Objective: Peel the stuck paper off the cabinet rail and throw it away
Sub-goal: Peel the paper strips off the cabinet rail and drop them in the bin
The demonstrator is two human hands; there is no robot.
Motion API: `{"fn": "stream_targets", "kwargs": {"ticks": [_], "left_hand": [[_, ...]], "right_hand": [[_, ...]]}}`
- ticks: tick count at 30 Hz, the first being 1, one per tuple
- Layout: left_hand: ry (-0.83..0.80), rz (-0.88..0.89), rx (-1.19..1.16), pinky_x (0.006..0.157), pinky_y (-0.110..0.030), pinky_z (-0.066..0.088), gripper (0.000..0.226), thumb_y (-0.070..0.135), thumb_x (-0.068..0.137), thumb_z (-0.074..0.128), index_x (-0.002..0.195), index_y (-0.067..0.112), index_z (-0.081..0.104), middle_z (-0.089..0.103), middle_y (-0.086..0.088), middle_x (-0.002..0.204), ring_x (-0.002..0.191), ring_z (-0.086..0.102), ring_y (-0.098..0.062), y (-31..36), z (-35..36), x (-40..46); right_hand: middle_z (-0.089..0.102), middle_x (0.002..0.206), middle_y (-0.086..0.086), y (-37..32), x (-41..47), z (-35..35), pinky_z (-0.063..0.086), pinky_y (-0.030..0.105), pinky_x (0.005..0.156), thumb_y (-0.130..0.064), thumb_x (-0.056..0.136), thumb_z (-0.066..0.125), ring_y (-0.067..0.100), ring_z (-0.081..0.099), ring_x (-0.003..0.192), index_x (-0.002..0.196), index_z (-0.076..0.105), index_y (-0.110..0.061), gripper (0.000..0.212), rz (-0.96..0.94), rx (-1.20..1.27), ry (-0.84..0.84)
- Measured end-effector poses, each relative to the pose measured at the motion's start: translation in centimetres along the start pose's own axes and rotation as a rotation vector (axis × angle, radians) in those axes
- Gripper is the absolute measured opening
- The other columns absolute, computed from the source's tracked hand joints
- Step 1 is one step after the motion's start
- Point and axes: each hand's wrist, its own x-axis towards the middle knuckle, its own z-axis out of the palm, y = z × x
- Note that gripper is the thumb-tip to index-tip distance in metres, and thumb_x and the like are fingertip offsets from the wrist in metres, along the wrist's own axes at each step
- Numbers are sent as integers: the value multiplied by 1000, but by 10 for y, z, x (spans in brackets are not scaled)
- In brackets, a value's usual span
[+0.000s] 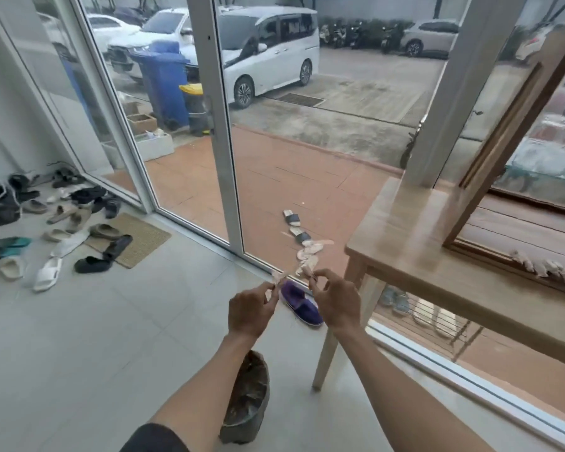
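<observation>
Both my hands are held out in front of me above the floor. My left hand (250,309) pinches a small pale scrap of peeled paper (279,278) between its fingertips. My right hand (335,301) pinches another pale paper scrap (307,272). At the far right a wooden cabinet frame (503,138) lies on a wooden table (405,252); torn whitish paper (545,269) still clings along its bottom rail. Below my arms on the floor stands a bin lined with a grey bag (247,402), holding brownish scraps.
A purple shoe (302,305) lies by the sliding glass door (222,125). Several shoes and sandals (56,223) are scattered around a doormat (134,239) at left. Slippers (299,236) lie outside on the red paving. The table leg (327,350) stands right of the bin.
</observation>
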Motion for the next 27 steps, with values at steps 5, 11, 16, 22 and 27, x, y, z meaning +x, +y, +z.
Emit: {"fn": "stream_targets", "kwargs": {"ticks": [5, 11, 16, 22, 27], "left_hand": [[-107, -122, 80, 51, -36, 53, 18, 41, 88, 64, 90, 26, 72, 68, -2, 59, 56, 65, -29, -62, 9, -50], [-230, -272, 109, 52, -31, 47, 30, 50, 91, 56, 80, 25, 70, 69, 3, 65, 60, 65, -22, -102, 19, -96], [-306, -443, 104, 58, -33, 50, 43, 61, 91, 47, 79, 26, 69, 69, 2, 69, 68, 65, -24, -127, 29, -110], [-372, -516, 84, 63, -37, 54, 36, 55, 90, 53, 81, 26, 71, 71, 2, 73, 73, 65, -25, -148, 44, -99], [-445, -576, 44, 75, -38, 54, 29, 48, 90, 57, 105, 28, 71, 73, 0, 87, 87, 67, -27, -162, 54, -107]], "right_hand": [[76, 84, -2, -3, -35, 62, 52, 32, 64, -43, 86, 65, 20, 71, 79, 102, 71, -33, 20, -32, 8, -142], [70, 70, -1, 3, -68, 112, 52, 34, 66, -45, 86, 64, 24, 68, 74, 99, 70, -35, 17, 27, -14, -344], [69, 69, -1, 9, -82, 145, 51, 34, 67, -54, 87, 62, 25, 67, 75, 97, 71, -34, 24, 54, -5, -459], [71, 74, 0, 11, -84, 191, 55, 37, 68, -63, 87, 57, 25, 67, 76, 100, 69, -35, 33, 58, -19, -505], [72, 109, -1, 20, -85, 220, 51, 36, 83, -53, 91, 56, 25, 66, 103, 126, 61, -36, 39, 28, -113, -699]]}}
